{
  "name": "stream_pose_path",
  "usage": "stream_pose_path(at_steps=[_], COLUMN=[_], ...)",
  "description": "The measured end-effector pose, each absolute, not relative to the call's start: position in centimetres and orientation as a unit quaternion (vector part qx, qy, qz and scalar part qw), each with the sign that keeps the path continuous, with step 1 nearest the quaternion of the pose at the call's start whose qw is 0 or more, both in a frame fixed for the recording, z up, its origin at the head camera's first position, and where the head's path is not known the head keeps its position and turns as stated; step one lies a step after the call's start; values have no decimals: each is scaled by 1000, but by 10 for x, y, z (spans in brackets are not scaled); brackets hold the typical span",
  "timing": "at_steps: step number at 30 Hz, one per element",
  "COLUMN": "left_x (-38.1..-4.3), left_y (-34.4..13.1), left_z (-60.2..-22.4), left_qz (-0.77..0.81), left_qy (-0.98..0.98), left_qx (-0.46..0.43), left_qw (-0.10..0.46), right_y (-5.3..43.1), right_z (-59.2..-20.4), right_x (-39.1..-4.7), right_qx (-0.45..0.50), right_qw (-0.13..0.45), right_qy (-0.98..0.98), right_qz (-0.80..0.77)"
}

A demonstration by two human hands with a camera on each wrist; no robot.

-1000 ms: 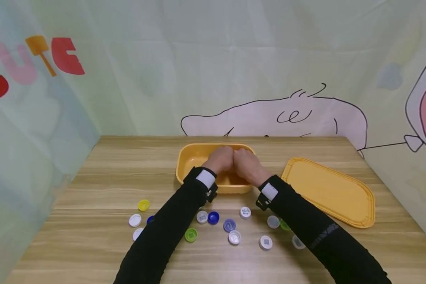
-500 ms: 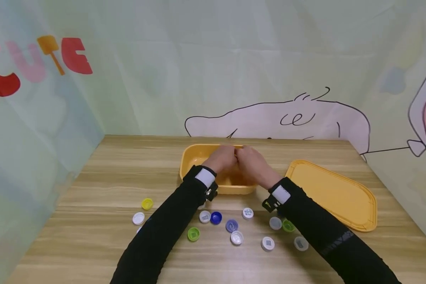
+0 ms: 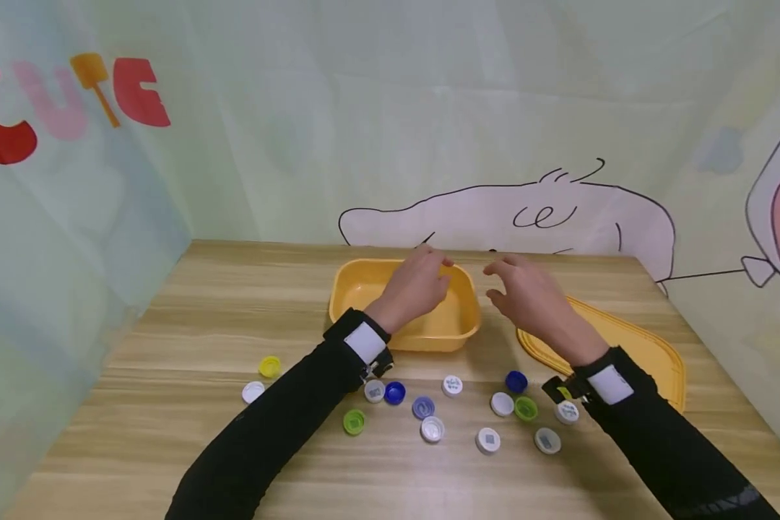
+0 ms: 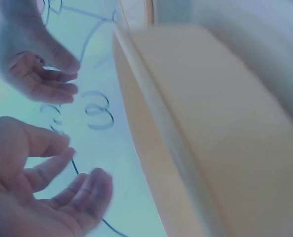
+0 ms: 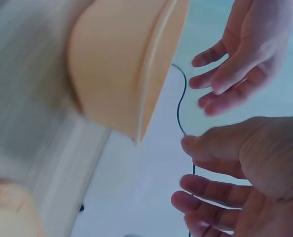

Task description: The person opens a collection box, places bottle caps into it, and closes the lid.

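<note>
My left hand (image 3: 417, 285) hovers over a yellow plastic box (image 3: 458, 336), its fingers loosely bent with nothing between them. The left wrist view shows that hand (image 4: 48, 182) with thumb and fingers apart, beside the box wall (image 4: 225, 123). To the right of the box, my right hand (image 3: 529, 300) hangs in the air, thumb and fingers spread and holding nothing. It overlaps the yellow lid (image 3: 650, 354) in the head view. Both hands also show in the right wrist view, the right hand (image 5: 235, 182) below the left one, near the box (image 5: 117, 64).
Several bottle caps lie scattered on the wooden table (image 3: 169, 404): a yellow cap (image 3: 269, 367), a green cap (image 3: 354, 422), a dark blue cap (image 3: 516, 381), a white cap (image 3: 488, 440) and others. Printed cloth walls stand behind and at the sides. My left sleeve (image 3: 253, 426) crosses part of the table.
Both hands, close together over the box before, have moved apart. The right hand has shifted right, out of the box area, and its fingers have spread; caps under the right sleeve now show.
</note>
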State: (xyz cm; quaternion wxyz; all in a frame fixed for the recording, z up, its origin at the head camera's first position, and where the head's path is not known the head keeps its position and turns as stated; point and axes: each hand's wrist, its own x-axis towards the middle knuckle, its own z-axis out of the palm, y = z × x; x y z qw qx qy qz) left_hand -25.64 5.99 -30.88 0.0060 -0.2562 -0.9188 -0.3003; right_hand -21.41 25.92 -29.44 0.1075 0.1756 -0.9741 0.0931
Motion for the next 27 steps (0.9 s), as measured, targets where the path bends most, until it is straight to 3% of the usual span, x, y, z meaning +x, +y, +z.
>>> stream_pose_path(at_steps=[5, 12, 19, 27], left_x=[-232, -199, -180, -176], left_y=[73, 102, 125, 136], left_z=[-305, -313, -329, -350], left_qz=[-284, -194, -197, -148], left_qy=[-901, -889, -886, -907], left_qx=[-327, -415, -413, -391], left_qw=[28, -16, -75, -58], right_y=[287, 311, 323, 330], right_z=[-300, -316, -330, -342], right_x=[-185, -148, -125, -118], right_qx=[180, 167, 156, 141], right_qw=[103, 90, 69, 10], right_qy=[-975, -977, -980, -983], right_qz=[80, 96, 102, 117])
